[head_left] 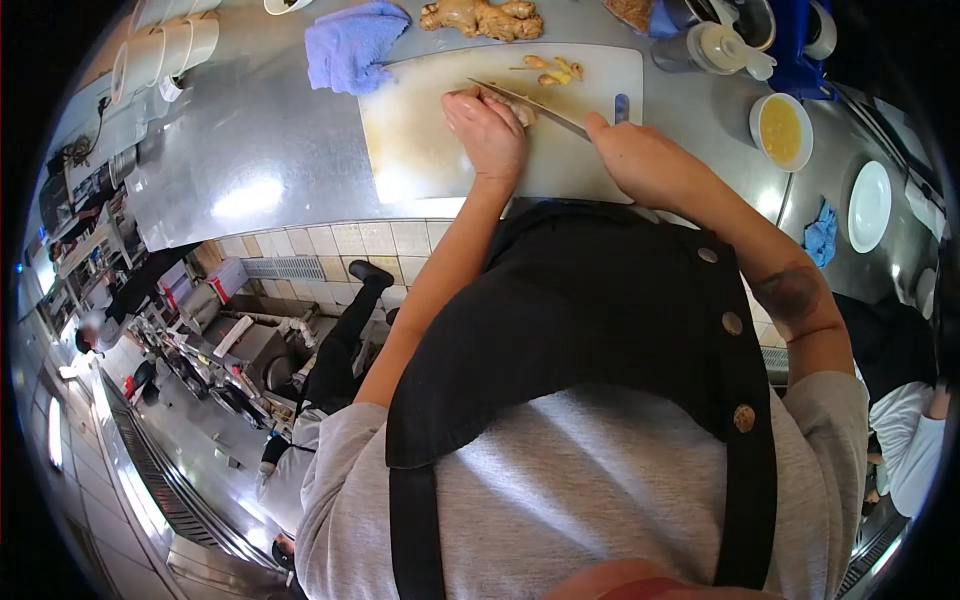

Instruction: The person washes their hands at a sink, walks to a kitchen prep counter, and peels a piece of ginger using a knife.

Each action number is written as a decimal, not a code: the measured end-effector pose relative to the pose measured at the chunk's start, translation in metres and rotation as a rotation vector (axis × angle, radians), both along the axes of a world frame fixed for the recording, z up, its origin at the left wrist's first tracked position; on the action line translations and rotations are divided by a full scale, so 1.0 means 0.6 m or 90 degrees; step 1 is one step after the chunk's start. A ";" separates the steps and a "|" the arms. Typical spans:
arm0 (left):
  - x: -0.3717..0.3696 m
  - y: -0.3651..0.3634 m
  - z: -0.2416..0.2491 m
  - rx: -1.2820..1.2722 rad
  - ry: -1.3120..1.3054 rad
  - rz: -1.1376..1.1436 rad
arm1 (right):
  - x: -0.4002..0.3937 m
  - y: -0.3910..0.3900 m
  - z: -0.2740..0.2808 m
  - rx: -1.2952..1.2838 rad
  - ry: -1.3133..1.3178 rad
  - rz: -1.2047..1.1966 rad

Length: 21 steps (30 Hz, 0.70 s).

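Observation:
A white cutting board (420, 150) lies on the steel counter in front of me. My left hand (487, 133) is closed over a pale piece of ginger (523, 113) near the board's middle, hiding part of it. In my right hand (632, 158) is the handle of a knife (550, 116). Its long blade slants up and left across the ginger, with the tip just past my left fingers. Several small yellowish ginger scraps (558, 73) rest farther back on the board. Behind the board's far edge sits a large knobbly ginger root (482, 18).
A blue towel (352, 48) touches the board's far left corner. At right are a clear container with a pale lid (718, 50), a bowl of yellow liquid (781, 133), a blue cloth (821, 236) and a white plate (870, 207). Other people stand behind me on both sides.

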State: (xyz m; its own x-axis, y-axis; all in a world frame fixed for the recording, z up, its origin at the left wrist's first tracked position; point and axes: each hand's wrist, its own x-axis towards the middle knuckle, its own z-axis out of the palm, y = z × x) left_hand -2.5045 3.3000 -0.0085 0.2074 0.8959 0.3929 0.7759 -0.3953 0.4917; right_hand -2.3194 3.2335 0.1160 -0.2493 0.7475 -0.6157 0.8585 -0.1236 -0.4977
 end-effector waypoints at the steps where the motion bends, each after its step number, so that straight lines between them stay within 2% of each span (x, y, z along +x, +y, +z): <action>1: 0.001 0.000 0.000 -0.003 0.007 0.002 | -0.001 -0.002 -0.007 0.007 0.010 -0.016; 5: 0.001 0.001 -0.005 0.004 0.011 0.004 | -0.013 0.018 -0.019 -0.006 0.031 -0.012; 11: -0.003 -0.002 0.000 0.004 -0.005 -0.005 | -0.058 0.046 -0.116 0.097 0.078 -0.074; 17: -0.012 -0.007 -0.001 -0.011 -0.038 -0.021 | -0.070 0.028 -0.110 0.140 0.036 -0.095; 21: -0.032 -0.016 0.012 -0.038 -0.122 -0.058 | -0.051 0.017 -0.095 0.138 0.004 -0.110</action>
